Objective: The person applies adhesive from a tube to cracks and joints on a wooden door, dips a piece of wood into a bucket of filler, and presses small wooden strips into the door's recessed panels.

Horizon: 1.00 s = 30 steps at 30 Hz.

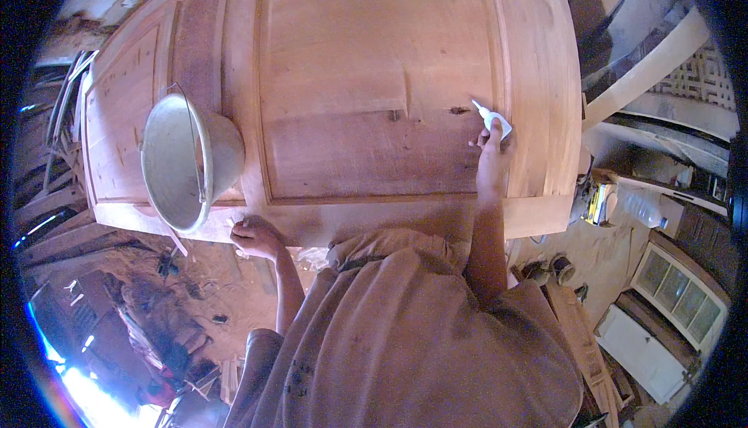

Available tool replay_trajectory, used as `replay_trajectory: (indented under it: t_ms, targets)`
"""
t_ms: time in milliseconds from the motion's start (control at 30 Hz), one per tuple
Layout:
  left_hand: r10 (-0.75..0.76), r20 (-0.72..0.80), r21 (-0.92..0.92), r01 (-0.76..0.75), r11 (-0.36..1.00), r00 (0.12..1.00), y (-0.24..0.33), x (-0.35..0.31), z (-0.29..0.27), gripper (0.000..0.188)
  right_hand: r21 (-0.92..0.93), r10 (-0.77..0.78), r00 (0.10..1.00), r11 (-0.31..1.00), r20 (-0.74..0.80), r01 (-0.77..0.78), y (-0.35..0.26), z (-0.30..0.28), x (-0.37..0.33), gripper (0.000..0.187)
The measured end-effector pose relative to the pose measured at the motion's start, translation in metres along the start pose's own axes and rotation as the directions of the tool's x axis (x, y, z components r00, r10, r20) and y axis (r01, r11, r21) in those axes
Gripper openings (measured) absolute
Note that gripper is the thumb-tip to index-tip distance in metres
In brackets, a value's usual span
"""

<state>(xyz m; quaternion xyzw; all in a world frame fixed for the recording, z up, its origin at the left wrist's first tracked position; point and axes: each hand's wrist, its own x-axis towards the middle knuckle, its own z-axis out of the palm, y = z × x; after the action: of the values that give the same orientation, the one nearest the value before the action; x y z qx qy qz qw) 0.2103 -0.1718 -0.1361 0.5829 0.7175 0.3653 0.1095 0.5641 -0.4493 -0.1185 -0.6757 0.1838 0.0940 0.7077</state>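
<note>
A large panelled wooden door (374,155) lies flat in front of me. My right hand (492,146) grips a small white squeeze bottle (496,122) with a thin nozzle. The nozzle tip is close to a dark knot (460,110) in the centre panel; I cannot tell whether it touches. At the door's near edge, left of my body, my left hand (257,239) is closed, with a small pale bit at its fingertips that is too small to name. A pale bucket (226,151) with a wire handle sits tilted toward me on the door, beyond my left hand.
Wooden boards (58,214) are stacked along the left. A white-framed window sash (678,291) leans at the lower right, near a clear plastic bottle (643,211). Long planks (580,350) stand beside my right side. Sawdust covers the floor (214,288) at the left.
</note>
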Motion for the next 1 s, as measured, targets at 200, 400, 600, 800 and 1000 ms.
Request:
replay_trajectory:
  t_ms: [200, 400, 600, 800, 1000]
  targets:
    - [0.077, 0.007, 0.126, -0.078, 0.989, 0.997, 0.001, 0.0, 0.001, 0.038, 0.202, 0.006, 0.997, 0.979, 0.072, -0.021, -0.027, 0.019, 0.039, 0.025]
    - [-0.043, -0.029, 0.053, 0.045, 0.998, 0.999, 0.001, 0.004, -0.003, 0.038, 0.238, -0.06, 0.963, 0.971, 0.263, -0.005, -0.047, 0.046, 0.083, 0.022]
    - [0.016, -0.01, 0.109, -0.015, 0.994, 1.0, 0.012, 0.004, -0.002, 0.037, 0.246, 0.003, 0.953, 0.966, 0.304, -0.081, -0.044, 0.074, 0.103, 0.022]
    - [-0.05, -0.041, -0.04, 0.048, 0.998, 0.998, 0.005, 0.007, 0.002, 0.037, 0.276, 0.062, 0.934, 0.947, 0.351, -0.166, -0.039, 0.096, 0.116, 0.026]
    - [-0.023, -0.044, -0.154, 0.016, 0.988, 0.999, 0.001, 0.006, 0.005, 0.04, 0.31, 0.066, 0.936, 0.933, 0.346, -0.181, -0.042, 0.105, 0.121, 0.025]
